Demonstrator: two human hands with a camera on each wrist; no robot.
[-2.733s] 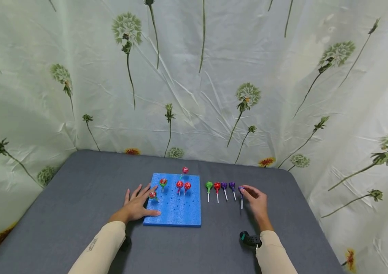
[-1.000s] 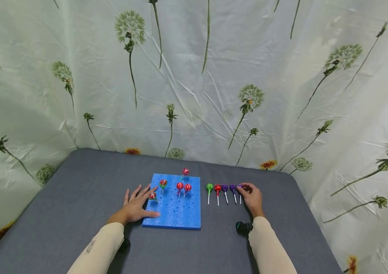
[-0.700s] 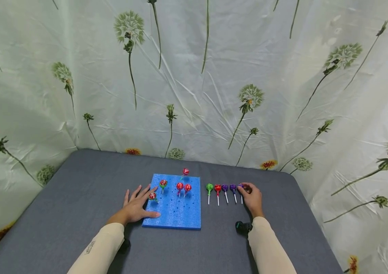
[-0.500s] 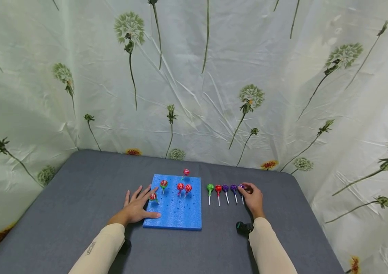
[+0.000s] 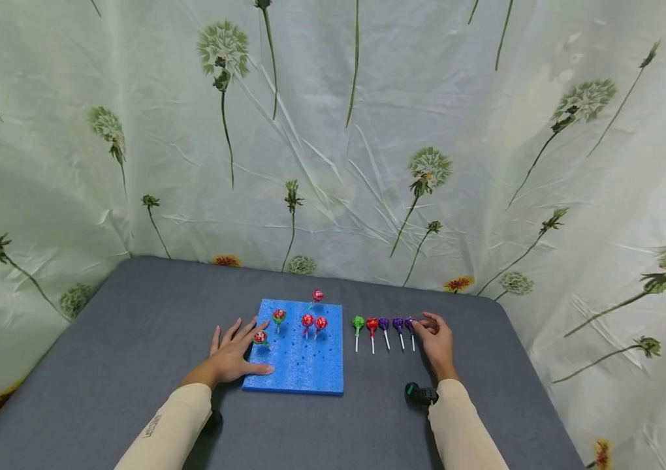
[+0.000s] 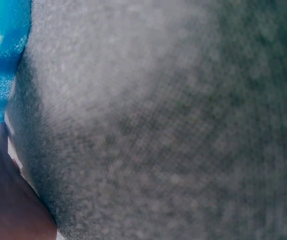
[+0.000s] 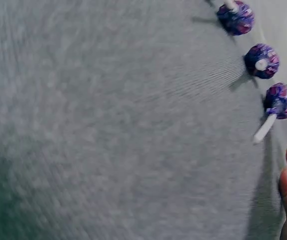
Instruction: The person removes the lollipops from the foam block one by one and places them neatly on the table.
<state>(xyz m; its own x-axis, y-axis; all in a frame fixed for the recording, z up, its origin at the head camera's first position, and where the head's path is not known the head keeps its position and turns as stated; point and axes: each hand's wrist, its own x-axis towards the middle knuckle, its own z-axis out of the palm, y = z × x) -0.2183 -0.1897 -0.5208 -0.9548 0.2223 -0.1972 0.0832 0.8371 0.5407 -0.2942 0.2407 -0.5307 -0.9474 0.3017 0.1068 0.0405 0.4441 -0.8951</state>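
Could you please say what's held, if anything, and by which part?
Nothing is held: the right hand is apart from the nearest purple lollipop; the left hand rests on the blue board.

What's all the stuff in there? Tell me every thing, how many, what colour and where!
Board with little holes: one, blue, on the table
Lollipops on the board: five, red on top, some with green, standing up on sticks
Green lollipop: one, green, first in the row right of the board
Red lollipop: one, red, next in that row
Purple lollipops: three, purple, at the row's right end
Table: one, grey, under everything
Flowery cloth: whitish with green dandelions, behind the table
Wrist gadgets: two, dark, one by each wrist
Sleeves: two, cream, on the arms
Left hand: one, bare, spread over the board's left edge
Right hand: one, bare, beside the last purple lollipop
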